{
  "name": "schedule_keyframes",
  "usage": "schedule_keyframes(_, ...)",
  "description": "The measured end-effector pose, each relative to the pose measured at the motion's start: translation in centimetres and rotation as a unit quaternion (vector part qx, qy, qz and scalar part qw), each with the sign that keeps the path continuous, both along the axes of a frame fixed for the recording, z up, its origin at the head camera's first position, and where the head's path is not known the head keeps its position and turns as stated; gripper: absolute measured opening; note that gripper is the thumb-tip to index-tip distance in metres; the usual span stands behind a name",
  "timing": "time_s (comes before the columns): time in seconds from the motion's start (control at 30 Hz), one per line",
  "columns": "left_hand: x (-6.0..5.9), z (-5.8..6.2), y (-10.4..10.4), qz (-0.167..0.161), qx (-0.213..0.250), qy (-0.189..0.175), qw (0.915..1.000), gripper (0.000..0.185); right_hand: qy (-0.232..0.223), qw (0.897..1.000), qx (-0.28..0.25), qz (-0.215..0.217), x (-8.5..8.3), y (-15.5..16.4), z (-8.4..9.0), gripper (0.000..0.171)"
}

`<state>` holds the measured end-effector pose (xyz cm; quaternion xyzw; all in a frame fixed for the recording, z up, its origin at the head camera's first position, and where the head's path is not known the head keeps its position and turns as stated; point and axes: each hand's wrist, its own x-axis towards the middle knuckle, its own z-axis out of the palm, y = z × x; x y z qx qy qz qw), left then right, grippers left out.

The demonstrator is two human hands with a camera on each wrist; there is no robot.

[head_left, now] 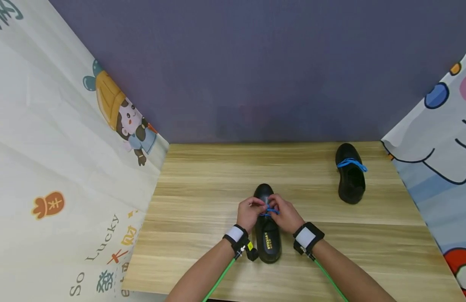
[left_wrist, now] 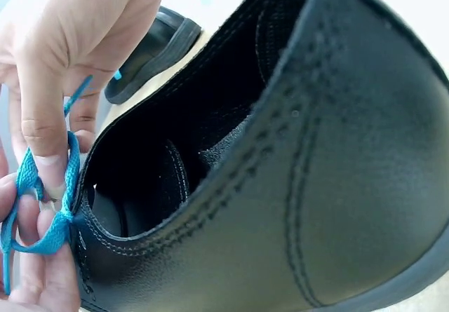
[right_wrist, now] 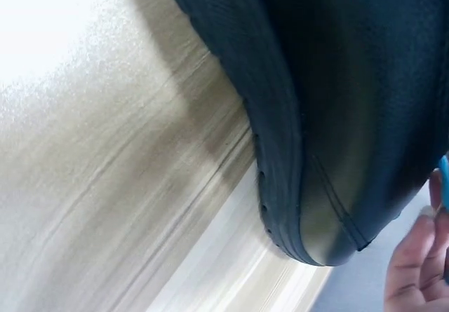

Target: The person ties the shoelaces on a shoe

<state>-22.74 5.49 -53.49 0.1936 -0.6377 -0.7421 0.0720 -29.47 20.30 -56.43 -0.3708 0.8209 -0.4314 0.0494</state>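
A black lace-up shoe [head_left: 268, 241] lies with its toe pointing away from me, gold lettering on its insole. Over its front, my left hand [head_left: 249, 213] and right hand [head_left: 287, 214] meet at the blue shoelace [head_left: 270, 210], each pinching part of it. The left wrist view shows the shoelace [left_wrist: 52, 242] looped and crossing near the throat of the shoe, with fingers around the loops. Seen from the right wrist, the shoe's side and sole [right_wrist: 273, 116] fill much of the picture, and fingertips [right_wrist: 414, 249] appear at the right edge.
A second black shoe [head_left: 352, 184] with a blue lace stands at the back right of the wooden table [head_left: 202, 176]. A grey-purple panel [head_left: 255, 71] rises behind the table. Printed white cloths hang at the left [head_left: 66, 126] and right [head_left: 437, 138].
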Motion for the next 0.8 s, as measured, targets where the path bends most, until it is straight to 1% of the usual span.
schedule_keyframes(0.07,0.0,0.3,0.1,-0.003,-0.023,-0.002,0.9997,0.009,-0.003,1.000,0.004,0.000,0.0,0.0,0.0,0.043)
schedule_keyframes(0.13,-0.2,-0.4,0.0,-0.004,-0.036,0.000,0.9993,0.009,0.000,1.000,0.013,-0.002,0.0,0.1,0.0,0.038)
schedule_keyframes(0.27,-0.8,-2.0,0.0,-0.004,-0.032,0.006,0.9995,0.009,0.013,0.999,0.037,-0.005,-0.1,0.2,0.1,0.026)
schedule_keyframes(0.33,-1.0,-2.4,-0.1,-0.006,-0.030,0.009,0.9995,0.009,0.027,0.999,0.031,-0.004,-0.3,0.3,0.1,0.021)
schedule_keyframes(0.5,-1.1,-2.5,-0.2,-0.012,-0.048,-0.001,0.9988,0.011,0.050,0.999,-0.013,-0.003,-0.5,0.7,-0.6,0.016)
schedule_keyframes(0.6,-1.2,-2.5,-0.2,-0.020,-0.057,0.002,0.9982,0.013,0.034,0.999,-0.026,0.002,-0.6,0.8,-0.8,0.016)
schedule_keyframes(0.7,-1.2,-2.4,-0.2,-0.028,-0.064,0.005,0.9975,0.014,0.004,1.000,-0.028,0.007,-0.5,0.9,-0.8,0.017)
schedule_keyframes(0.8,-1.2,-2.4,-0.3,-0.030,-0.068,-0.006,0.9972,0.014,-0.025,0.999,-0.023,0.012,-0.4,1.1,-0.5,0.019)
